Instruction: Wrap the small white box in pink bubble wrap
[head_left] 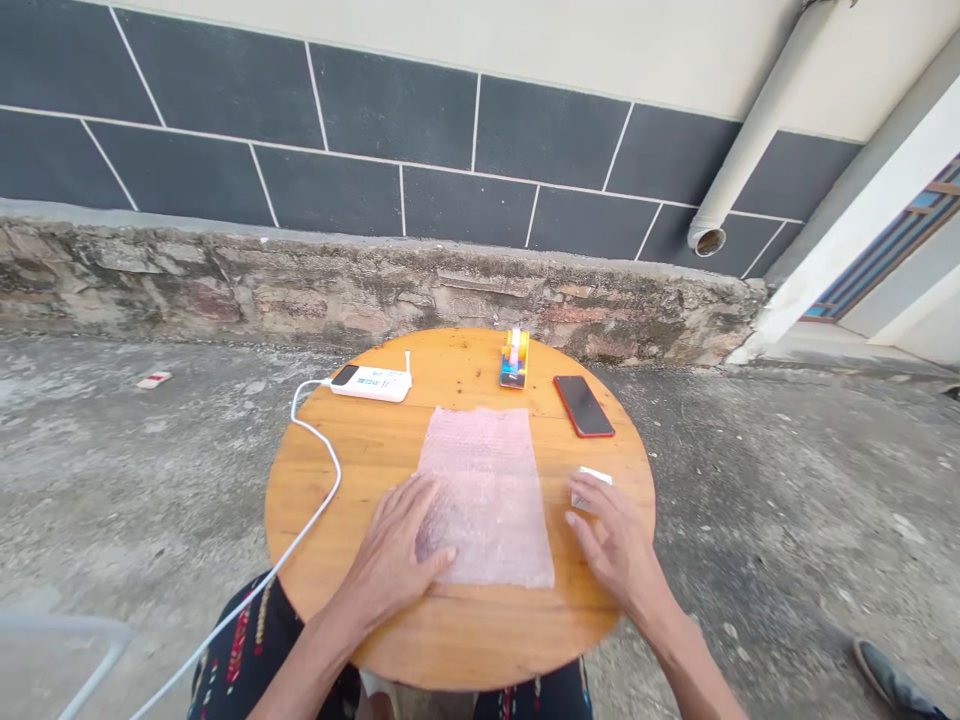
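Observation:
A rectangle of pinkish, translucent bubble wrap (487,500) lies flat on the round wooden table (322,540). My left hand (401,545) rests on its left edge, fingers stretched out and thumb apart. To the right of the sheet, my right hand (611,535) is over a small white box (596,475), partly hiding it. The thumb and fingers of that hand are spread, though slightly blurred. Whether they touch the box I cannot tell.
A tape dispenser (514,360) stands at the far edge of the table. A red-cased phone (583,406) lies at the right. At the far left, a white device (373,383) with an antenna trails a white cable (330,480) off the table. Behind is a stone-based wall (375,290).

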